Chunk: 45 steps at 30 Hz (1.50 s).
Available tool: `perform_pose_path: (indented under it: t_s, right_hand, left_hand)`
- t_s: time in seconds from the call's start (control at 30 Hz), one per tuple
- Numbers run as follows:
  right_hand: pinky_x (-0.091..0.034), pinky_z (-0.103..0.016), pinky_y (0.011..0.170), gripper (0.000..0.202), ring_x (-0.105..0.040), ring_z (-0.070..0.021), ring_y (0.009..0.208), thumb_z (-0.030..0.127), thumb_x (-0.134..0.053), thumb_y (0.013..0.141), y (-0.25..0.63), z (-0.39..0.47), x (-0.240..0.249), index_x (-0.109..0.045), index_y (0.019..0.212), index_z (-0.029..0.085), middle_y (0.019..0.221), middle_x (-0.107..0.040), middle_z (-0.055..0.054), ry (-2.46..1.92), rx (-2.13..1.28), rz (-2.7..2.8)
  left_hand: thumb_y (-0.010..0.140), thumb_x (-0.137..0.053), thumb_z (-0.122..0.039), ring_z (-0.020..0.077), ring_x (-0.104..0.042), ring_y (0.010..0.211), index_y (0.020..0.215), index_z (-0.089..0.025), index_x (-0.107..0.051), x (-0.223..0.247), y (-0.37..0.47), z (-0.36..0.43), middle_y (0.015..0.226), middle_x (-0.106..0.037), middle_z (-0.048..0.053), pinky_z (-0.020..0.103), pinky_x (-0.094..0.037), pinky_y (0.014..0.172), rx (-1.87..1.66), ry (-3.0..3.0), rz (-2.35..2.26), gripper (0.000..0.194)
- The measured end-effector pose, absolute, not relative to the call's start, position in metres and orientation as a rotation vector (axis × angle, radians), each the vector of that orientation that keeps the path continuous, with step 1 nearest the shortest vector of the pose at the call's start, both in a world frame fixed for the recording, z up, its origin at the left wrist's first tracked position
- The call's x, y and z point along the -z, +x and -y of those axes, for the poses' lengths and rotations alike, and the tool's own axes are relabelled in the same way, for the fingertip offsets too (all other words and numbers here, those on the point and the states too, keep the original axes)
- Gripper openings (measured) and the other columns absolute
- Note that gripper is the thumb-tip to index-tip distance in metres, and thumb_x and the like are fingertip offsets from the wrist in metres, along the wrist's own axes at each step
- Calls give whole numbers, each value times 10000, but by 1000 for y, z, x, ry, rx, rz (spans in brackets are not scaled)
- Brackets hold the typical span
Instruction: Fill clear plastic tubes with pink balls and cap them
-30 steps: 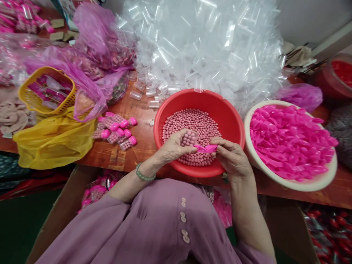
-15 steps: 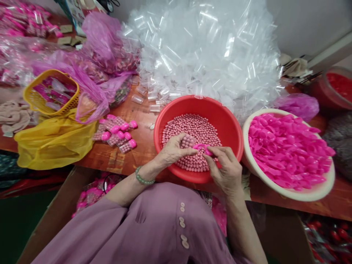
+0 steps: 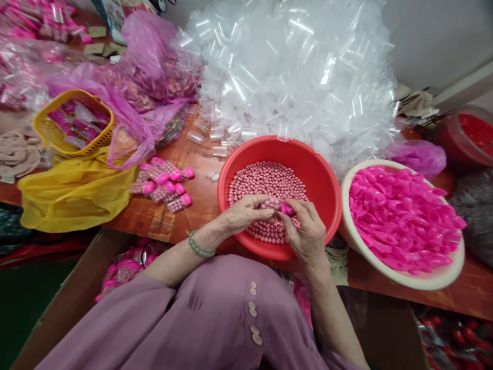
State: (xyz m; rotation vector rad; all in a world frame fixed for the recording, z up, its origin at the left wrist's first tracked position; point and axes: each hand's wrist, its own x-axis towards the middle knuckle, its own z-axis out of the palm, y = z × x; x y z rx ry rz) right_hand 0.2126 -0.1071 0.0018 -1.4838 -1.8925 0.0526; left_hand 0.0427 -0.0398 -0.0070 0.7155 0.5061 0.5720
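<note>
Above a red basin [image 3: 319,180] of small pink beads [image 3: 265,177], my left hand [image 3: 244,213] pinches a clear plastic tube [image 3: 270,204] filled with beads. My right hand [image 3: 306,228] grips a bright pink plastic cap [image 3: 287,207] at the tube's right end; fingers partly cover it. Cap and tube meet, though I cannot tell how firmly. Left of the basin lie several bead-filled tubes with pink caps [image 3: 169,187] in a small heap. A cream basin [image 3: 408,282] heaped with pink caps [image 3: 404,216] stands to the right.
Behind the red basin rises a large pile of clear empty tubes [image 3: 292,67]. A yellow basket [image 3: 46,144], a yellow bag [image 3: 73,195] and a purple plastic bag [image 3: 148,41] occupy the left. A red-filled tub [image 3: 470,128] is at the far right.
The tube has turned from tilted to nearly level, and the pink cap now sits against its end. My right hand has moved left, closer to my left hand.
</note>
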Motion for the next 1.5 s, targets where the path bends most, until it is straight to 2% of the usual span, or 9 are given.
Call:
perform_pose_path:
  t_s: [0.2, 0.33, 0.57, 0.67, 0.77, 0.9, 1.1, 1.37, 1.5]
  right_hand:
    - [-549, -411, 898, 318, -650, -209, 1001, 273, -615, 902, 222, 107, 2, -592, 1217, 232, 1099, -677, -87, -1528, -420, 1626]
    - [-546, -354, 886, 314, -659, -183, 1003, 324, -659, 882, 227, 110, -2, -582, 1180, 260, 1106, -672, -58, -1470, -788, 1342]
    - [-517, -332, 924, 162, -605, -176, 1018, 280, -735, 814, 230, 97, -17, -727, 976, 267, 1020, -619, -36, -1348, -1037, 1369]
    - [-515, -330, 935, 181, -602, -169, 1033, 270, -748, 800, 228, 91, -16, -751, 980, 286, 1037, -609, -28, -1352, -1066, 1322]
    - [-540, -340, 904, 240, -631, -171, 992, 284, -771, 774, 222, 89, -11, -742, 1013, 276, 1038, -651, -27, -1373, -1090, 1206]
    - [-575, -357, 845, 318, -674, -170, 889, 330, -787, 754, 202, 88, -4, -716, 1050, 239, 980, -720, -33, -1453, -962, 987]
    - [-557, -403, 938, 334, -678, -202, 1007, 386, -728, 798, 174, 88, -2, -733, 1071, 195, 1098, -724, -83, -1585, -666, 1012]
    - [-531, -433, 989, 369, -678, -224, 1063, 343, -731, 778, 189, 81, 3, -731, 1118, 200, 1148, -729, -84, -1613, -746, 1030]
    - [-502, -405, 1025, 335, -658, -195, 1106, 321, -691, 842, 207, 76, -13, -705, 1170, 255, 1181, -717, -43, -1549, -717, 1133]
  left_hand:
    - [899, -536, -592, 220, -716, 863, 971, -78, -695, 10, 38, 32, 898, -739, 150, 333, -577, 798, -448, 503, -360, 543]
    - [971, -313, -615, 244, -716, 948, 1058, -49, -673, 7, 37, 29, 963, -738, 187, 357, -578, 846, -433, 457, -370, 676]
    - [996, -409, -459, 183, -707, 781, 943, -42, -681, 8, 39, 31, 855, -729, 149, 344, -591, 794, -498, 392, -439, 501]
    - [831, -717, -353, 140, -679, 731, 920, -67, -687, 8, 41, 35, 801, -710, 76, 315, -584, 792, -569, 420, -456, 301]
    - [634, -864, -194, 106, -663, 763, 919, -83, -699, 6, 45, 39, 837, -705, 42, 239, -546, 800, -669, 533, -518, 349]
    - [644, -849, -224, 97, -642, 784, 901, -99, -719, 6, 49, 40, 853, -704, 36, 221, -510, 789, -806, 613, -593, 314]
    - [623, -853, -234, 113, -638, 821, 926, -115, -733, 12, 50, 37, 854, -713, 29, 268, -490, 872, -848, 658, -676, 347]
    - [658, -844, -257, 157, -666, 950, 1020, -124, -728, 9, 48, 38, 967, -737, 61, 308, -465, 978, -754, 709, -596, 403]
    - [682, -844, -405, 149, -691, 829, 1053, -104, -678, 4, 43, 41, 878, -730, 76, 274, -533, 804, -547, 594, -505, 506]
